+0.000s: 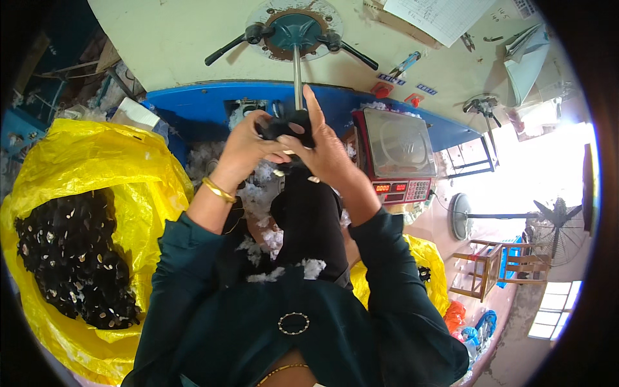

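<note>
My left hand (248,147) and my right hand (324,149) are closed together around a small black fabric piece (298,122), which sits at the lower end of a thin metal tube (297,77). The tube sticks out toward me from a dark green round machine head (294,32) with two black-handled levers. My right index finger stretches up along the tube. A pale oval patch shows on the black piece, but the fingers cover most of it. Whether the tube goes inside the piece cannot be seen. Small pale bits show just below my fingers.
At the left stands a yellow sack (151,164) of black pieces with pale patches. A red weighing scale (398,145) is close to my right hand. White fluff (261,193) lies below my hands and on my clothes. Another yellow bag (422,258), a wooden chair (480,271) and a fan (556,222) are at the right.
</note>
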A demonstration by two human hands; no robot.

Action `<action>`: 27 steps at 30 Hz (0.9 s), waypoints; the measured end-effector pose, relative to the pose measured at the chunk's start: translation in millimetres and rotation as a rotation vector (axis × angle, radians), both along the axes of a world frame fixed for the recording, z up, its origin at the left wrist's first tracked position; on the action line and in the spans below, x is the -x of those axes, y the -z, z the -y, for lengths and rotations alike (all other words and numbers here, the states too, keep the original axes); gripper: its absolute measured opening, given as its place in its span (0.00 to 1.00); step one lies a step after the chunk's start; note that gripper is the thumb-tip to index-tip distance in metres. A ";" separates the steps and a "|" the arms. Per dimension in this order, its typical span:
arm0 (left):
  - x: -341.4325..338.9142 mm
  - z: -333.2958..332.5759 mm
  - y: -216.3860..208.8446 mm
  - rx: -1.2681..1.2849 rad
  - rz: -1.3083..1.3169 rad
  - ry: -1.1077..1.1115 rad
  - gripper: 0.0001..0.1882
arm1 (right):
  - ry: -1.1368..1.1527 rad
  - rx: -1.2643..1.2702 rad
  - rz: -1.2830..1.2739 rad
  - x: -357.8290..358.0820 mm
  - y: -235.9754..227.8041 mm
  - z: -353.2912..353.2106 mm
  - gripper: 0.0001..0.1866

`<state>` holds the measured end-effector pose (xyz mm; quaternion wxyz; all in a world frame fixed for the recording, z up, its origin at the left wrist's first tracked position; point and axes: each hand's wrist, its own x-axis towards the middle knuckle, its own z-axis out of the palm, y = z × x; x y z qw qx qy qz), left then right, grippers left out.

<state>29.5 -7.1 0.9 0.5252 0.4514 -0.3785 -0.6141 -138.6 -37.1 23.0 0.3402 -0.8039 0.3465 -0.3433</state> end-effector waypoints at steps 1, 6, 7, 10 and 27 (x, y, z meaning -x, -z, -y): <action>-6.1 -1.5 -4.0 0.010 0.041 0.026 0.26 | 0.060 0.005 0.060 -6.7 5.0 -2.3 0.50; -12.9 -5.8 -24.5 0.009 0.025 0.047 0.24 | 0.219 -0.257 0.179 -16.9 -6.3 13.5 0.43; -4.2 -5.2 -28.5 0.018 0.027 0.036 0.24 | 0.195 -0.362 0.256 -11.5 -0.3 27.6 0.40; 12.8 -6.1 -31.2 0.029 0.025 0.032 0.24 | 0.076 -0.593 0.330 2.3 -9.2 39.7 0.39; 5.4 -49.3 -8.0 0.008 0.099 0.162 0.17 | 0.628 -0.522 -0.363 297.0 97.7 115.5 0.40</action>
